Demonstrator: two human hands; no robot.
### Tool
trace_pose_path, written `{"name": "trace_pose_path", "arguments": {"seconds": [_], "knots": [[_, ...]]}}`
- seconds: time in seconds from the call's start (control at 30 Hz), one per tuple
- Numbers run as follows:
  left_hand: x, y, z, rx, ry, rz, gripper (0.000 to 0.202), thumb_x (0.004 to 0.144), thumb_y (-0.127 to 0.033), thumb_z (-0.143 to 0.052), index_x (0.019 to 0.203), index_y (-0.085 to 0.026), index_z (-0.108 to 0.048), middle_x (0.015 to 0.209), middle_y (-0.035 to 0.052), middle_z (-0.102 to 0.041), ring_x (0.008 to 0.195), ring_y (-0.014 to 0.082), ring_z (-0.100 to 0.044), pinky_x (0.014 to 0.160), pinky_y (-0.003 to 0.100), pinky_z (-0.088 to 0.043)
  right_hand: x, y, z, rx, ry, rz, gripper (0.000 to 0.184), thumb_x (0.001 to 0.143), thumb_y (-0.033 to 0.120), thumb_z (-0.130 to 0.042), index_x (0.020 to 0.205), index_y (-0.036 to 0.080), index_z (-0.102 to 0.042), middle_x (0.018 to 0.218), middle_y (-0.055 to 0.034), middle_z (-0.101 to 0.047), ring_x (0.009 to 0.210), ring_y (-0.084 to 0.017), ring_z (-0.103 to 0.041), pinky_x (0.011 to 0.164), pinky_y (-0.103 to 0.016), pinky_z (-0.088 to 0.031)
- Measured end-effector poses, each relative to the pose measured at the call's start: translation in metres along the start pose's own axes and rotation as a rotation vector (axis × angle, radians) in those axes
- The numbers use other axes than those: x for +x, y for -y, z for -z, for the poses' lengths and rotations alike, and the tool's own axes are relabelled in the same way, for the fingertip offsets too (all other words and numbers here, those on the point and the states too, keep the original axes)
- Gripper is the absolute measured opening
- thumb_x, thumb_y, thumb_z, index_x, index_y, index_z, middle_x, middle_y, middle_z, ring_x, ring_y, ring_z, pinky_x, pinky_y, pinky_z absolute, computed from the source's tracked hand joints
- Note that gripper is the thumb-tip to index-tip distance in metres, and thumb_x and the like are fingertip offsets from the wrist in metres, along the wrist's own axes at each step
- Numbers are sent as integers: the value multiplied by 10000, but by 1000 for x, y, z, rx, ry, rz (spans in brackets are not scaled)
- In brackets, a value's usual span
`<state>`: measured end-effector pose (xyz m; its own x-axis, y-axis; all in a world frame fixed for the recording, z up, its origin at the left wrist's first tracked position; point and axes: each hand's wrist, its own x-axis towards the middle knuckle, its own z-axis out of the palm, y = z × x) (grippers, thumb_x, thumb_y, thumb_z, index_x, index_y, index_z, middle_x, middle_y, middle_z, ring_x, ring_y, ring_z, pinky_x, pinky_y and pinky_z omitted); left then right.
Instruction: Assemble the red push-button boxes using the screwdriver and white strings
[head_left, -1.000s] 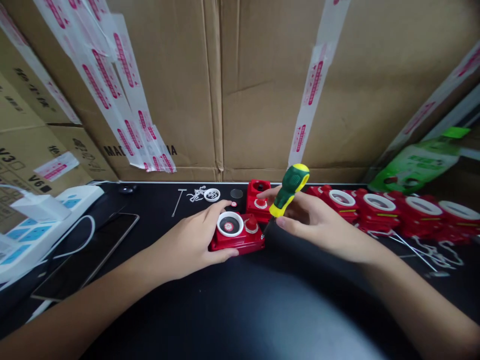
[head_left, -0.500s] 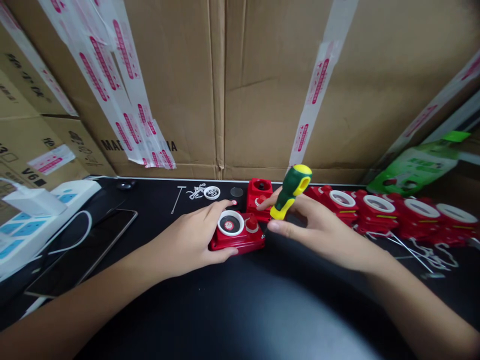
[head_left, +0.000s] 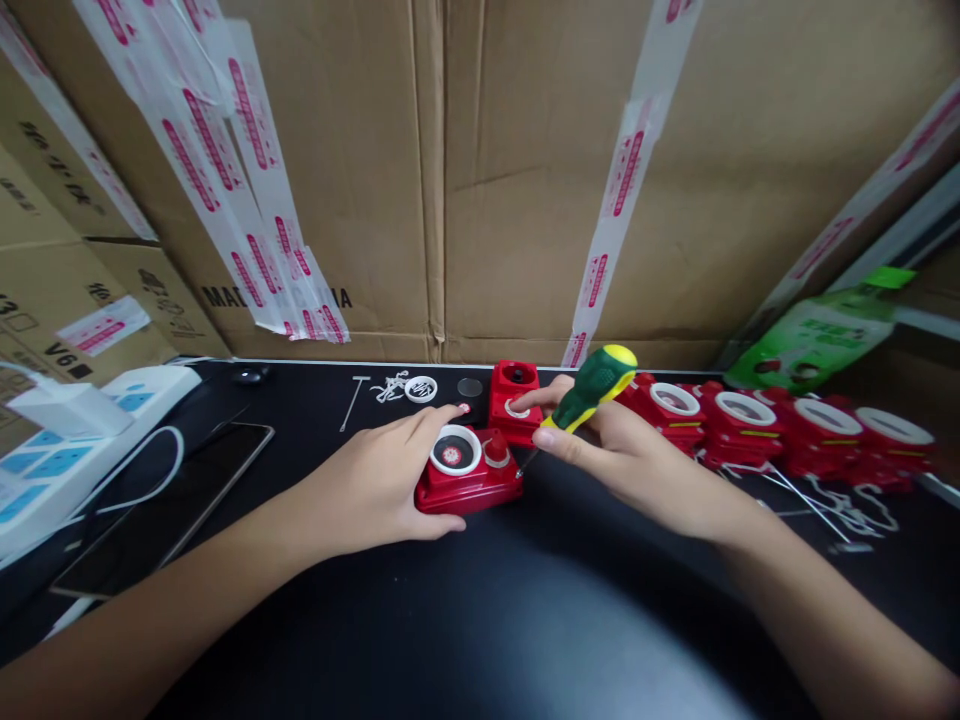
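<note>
My left hand [head_left: 382, 475] is wrapped round the left side of a red box-shaped device [head_left: 472, 492] that has a white ring and a red knob on top. Between the fingers of my right hand [head_left: 615, 440] is a screwdriver [head_left: 592, 390] with a green and yellow handle, tilted to the right. Its thin shaft points down-left, and the tip is at the device's right corner, by a small metal screw. Just behind stands a second red device [head_left: 516, 382] without a white ring; my right index finger lies over its front part.
Several red devices with white rings [head_left: 742, 408] stand in a row at right, cords and metal rods before them. A green bottle [head_left: 817, 335] leans behind. Behind my left hand lie a T-shaped rod [head_left: 352, 404], a white ring [head_left: 421, 389] and a clear disc [head_left: 469, 386]. A phone [head_left: 165, 510] and power strip [head_left: 97, 440] are left.
The screwdriver has tipped further to the right, and its shaft now shows against the device's right corner. My left hand keeps its hold on the device. The whole view has shifted slightly.
</note>
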<state>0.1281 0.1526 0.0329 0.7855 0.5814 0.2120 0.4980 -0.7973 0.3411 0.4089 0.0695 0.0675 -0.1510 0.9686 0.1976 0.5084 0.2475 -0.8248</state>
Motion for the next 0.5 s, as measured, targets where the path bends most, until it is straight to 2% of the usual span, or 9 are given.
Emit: {"name": "trace_pose_path", "arguments": {"seconds": [0.07, 0.17, 0.3, 0.5], "knots": [[0, 2, -1, 1, -7, -16, 972, 778, -479, -865, 1591, -251, -383, 1565, 125, -588, 1371, 353, -641, 1179, 477, -512, 2, -2, 0, 23, -15, 16, 384, 977, 478, -726, 1304, 279, -711, 1376, -73, -728, 1266, -322, -682, 1154, -518, -513], [0, 2, -1, 17, -8, -26, 928, 818, -456, -834, 1593, -244, -369, 1588, 120, -565, 1400, 335, -619, 1187, 459, -507, 3, -4, 2, 73, -17, 33, 431, 962, 427, -757, 1361, 283, -682, 1399, -70, -724, 1242, -311, -701, 1121, -490, -553], [0, 0, -1, 28, 5, -17, 895, 839, -436, -810, 1589, -228, -367, 1579, 119, -572, 1399, 322, -620, 1183, 444, -513, 1, -3, 5, 99, -11, 65, 494, 958, 390, -766, 1426, 282, -652, 1469, -68, -687, 1296, -298, -680, 1149, -456, -540], [1, -1, 0, 26, 30, -12, 860, 838, -439, -807, 1558, -185, -409, 1557, 143, -586, 1381, 323, -630, 1190, 445, -509, 0, -4, 4, 104, -42, 65, 471, 958, 385, -763, 1403, 270, -658, 1493, -75, -671, 1366, -316, -640, 1185, -477, -511]]}}
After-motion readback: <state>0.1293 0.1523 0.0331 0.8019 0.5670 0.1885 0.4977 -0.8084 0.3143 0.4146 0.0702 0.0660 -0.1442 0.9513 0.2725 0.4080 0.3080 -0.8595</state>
